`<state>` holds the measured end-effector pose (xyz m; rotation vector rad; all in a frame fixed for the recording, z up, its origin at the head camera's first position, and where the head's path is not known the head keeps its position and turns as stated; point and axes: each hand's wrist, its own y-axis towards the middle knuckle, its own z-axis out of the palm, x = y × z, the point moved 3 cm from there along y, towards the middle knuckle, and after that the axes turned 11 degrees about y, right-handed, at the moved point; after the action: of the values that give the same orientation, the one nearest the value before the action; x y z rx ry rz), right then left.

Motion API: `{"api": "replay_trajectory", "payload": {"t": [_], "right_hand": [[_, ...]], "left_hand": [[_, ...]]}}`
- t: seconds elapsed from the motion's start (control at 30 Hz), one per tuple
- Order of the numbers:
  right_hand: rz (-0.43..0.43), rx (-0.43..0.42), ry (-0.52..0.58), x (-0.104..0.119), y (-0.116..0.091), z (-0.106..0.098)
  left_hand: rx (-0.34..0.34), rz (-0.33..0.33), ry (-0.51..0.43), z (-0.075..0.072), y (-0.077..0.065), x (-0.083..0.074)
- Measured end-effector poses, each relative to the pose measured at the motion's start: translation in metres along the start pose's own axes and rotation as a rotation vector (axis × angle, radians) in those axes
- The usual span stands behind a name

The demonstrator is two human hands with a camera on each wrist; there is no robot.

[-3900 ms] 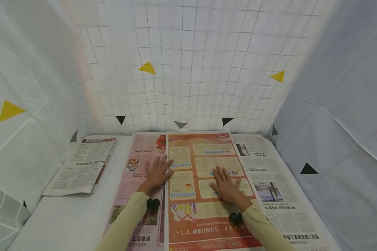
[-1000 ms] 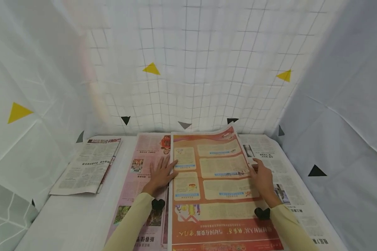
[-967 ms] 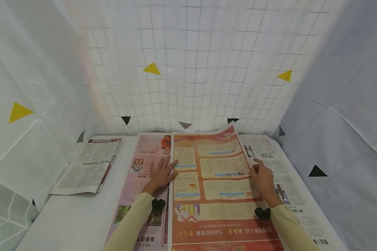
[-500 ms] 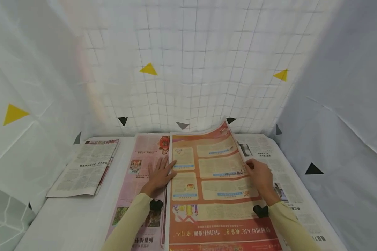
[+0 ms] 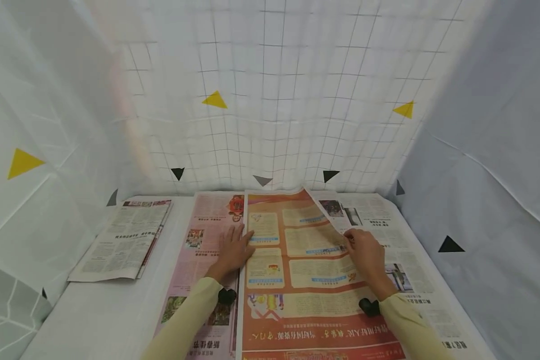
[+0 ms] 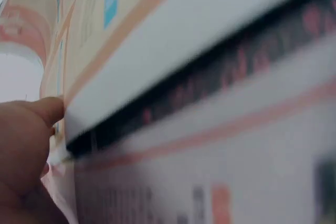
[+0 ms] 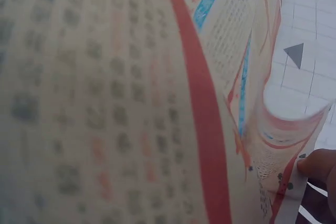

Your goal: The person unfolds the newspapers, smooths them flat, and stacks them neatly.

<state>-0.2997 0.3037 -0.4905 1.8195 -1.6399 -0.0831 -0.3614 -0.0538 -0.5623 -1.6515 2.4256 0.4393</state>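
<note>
A newspaper with an orange-red page point(image 5: 270, 300) lies in the middle of the table, its far right side lifted and bent leftward. The right hand point(image 5: 366, 255) pinches its right edge; in the right wrist view the thumb point(image 7: 317, 167) presses on the sheet's margin and the page bulges up. The left hand point(image 5: 231, 251) lies with fingers spread across the fold, partly on a pink newspaper page point(image 5: 175, 280) and partly on the orange one. In the left wrist view the left hand point(image 6: 23, 145) touches the orange page's edge.
A folded stack of newspapers point(image 5: 121, 240) lies at the left on the white table point(image 5: 94, 320). Another black-and-white newspaper page point(image 5: 418, 270) spreads under the right side. White sheet walls with a grid point(image 5: 274, 100) and coloured triangles enclose the table.
The right hand, flat on the orange page at first, has taken its right edge and moved leftward with it. The far right corner has lifted and swung left. The left hand stays in place.
</note>
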Motion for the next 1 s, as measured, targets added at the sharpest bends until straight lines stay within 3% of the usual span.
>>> {"api": "replay_trajectory", "payload": {"t": [0.13, 0.27, 0.5, 0.73, 1.0], "right_hand": [[-0.080, -0.049, -0.015, 0.009, 0.000, -0.001], [-0.136, -0.080, -0.029, 0.018, 0.000, -0.002], [-0.175, -0.085, -0.046, 0.029, -0.003, -0.003], [-0.239, -0.114, -0.071, 0.035, -0.003, -0.005], [-0.294, -0.130, -0.084, 0.040, -0.009, -0.002]], "left_hand": [[-0.046, 0.061, -0.002, 0.002, 0.002, -0.015], [-0.033, 0.127, -0.046, 0.001, 0.003, -0.033], [-0.060, 0.207, -0.220, 0.004, 0.007, -0.063], [0.057, 0.179, -0.545, -0.001, 0.016, -0.095], [0.174, 0.103, -0.790, 0.001, 0.022, -0.130]]}}
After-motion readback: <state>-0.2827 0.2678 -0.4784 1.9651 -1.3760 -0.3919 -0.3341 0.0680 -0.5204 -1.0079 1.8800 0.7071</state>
